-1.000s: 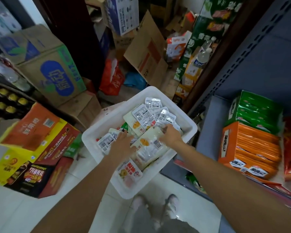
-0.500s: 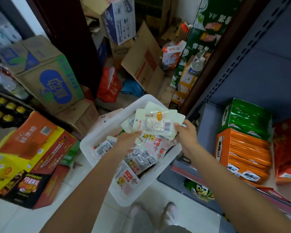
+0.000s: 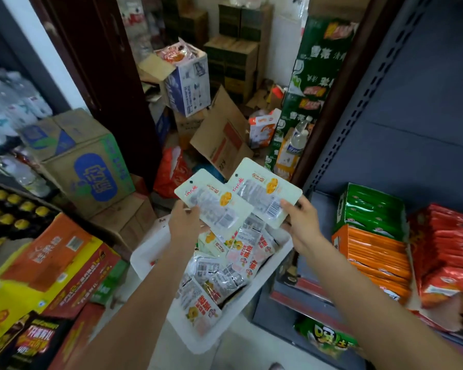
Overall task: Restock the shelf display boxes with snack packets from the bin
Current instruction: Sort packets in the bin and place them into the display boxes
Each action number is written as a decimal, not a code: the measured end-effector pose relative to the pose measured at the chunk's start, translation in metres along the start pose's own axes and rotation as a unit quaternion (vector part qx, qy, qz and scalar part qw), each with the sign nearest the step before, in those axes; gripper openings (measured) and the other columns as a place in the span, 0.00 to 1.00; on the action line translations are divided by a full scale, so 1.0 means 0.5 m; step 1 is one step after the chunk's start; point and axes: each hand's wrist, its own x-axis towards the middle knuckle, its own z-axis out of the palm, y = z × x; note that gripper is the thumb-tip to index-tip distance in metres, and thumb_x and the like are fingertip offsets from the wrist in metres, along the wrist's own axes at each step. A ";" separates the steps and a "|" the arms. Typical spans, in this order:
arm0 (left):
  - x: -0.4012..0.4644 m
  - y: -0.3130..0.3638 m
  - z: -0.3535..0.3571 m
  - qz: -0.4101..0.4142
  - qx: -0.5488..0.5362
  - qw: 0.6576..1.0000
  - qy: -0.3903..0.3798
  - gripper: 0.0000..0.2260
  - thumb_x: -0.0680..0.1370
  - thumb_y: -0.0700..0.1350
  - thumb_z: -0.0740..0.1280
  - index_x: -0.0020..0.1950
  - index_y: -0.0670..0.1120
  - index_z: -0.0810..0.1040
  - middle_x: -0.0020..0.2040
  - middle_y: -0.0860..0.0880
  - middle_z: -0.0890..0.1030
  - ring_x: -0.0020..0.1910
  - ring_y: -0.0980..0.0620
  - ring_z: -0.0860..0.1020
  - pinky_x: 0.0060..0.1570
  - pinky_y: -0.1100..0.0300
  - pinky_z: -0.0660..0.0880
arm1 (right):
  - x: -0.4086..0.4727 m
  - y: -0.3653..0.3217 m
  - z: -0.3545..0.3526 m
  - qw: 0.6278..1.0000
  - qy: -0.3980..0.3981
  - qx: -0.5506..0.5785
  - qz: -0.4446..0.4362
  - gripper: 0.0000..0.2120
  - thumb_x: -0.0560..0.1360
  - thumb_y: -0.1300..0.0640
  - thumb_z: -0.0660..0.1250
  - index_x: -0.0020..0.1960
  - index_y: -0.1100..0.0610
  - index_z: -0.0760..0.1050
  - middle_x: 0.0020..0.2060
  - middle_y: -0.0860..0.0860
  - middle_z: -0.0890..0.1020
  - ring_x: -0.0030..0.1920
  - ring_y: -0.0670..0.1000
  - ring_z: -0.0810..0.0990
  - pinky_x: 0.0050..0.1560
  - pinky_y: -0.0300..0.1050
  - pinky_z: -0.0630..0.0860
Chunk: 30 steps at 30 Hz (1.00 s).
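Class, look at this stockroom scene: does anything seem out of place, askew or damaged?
Yes. A flattened cardboard box leans askew among the floor clutter, and an open carton sits tilted behind it. Packets in the white bin lie jumbled.

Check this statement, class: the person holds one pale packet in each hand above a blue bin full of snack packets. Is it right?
Not quite: the bin is white, not blue, as the head view shows. The rest stands: the left hand and the right hand each hold a pale packet above it.
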 end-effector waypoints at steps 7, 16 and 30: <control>-0.037 0.046 0.014 0.025 0.038 0.998 -0.044 0.02 0.81 0.39 0.56 0.49 0.44 0.66 0.42 0.47 0.74 0.41 0.48 0.76 0.39 0.49 0.79 | -0.041 -0.019 0.014 0.968 -0.086 -0.160 -0.172 0.11 0.80 0.62 0.59 0.55 0.46 0.72 0.51 0.44 0.80 0.51 0.44 0.79 0.48 0.42 0.78; -0.101 0.101 0.092 -0.023 -0.159 0.969 -0.185 0.07 0.81 0.40 0.59 0.56 0.46 0.75 0.49 0.44 0.82 0.40 0.48 0.82 0.32 0.57 0.79 | -0.076 -0.012 -0.050 0.783 -0.216 -0.498 -0.302 0.24 0.76 0.61 0.65 0.70 0.48 0.68 0.73 0.43 0.62 0.73 0.46 0.57 0.70 0.37 0.55; -0.327 0.146 0.355 0.106 -0.037 0.977 -0.181 0.11 0.78 0.42 0.61 0.39 0.37 0.75 0.33 0.41 0.74 0.31 0.50 0.72 0.32 0.58 0.67 | -0.082 -0.126 -0.408 0.980 0.084 -0.153 -0.099 0.07 0.73 0.63 0.70 0.40 0.58 0.73 0.44 0.60 0.82 0.39 0.52 0.79 0.40 0.47 0.76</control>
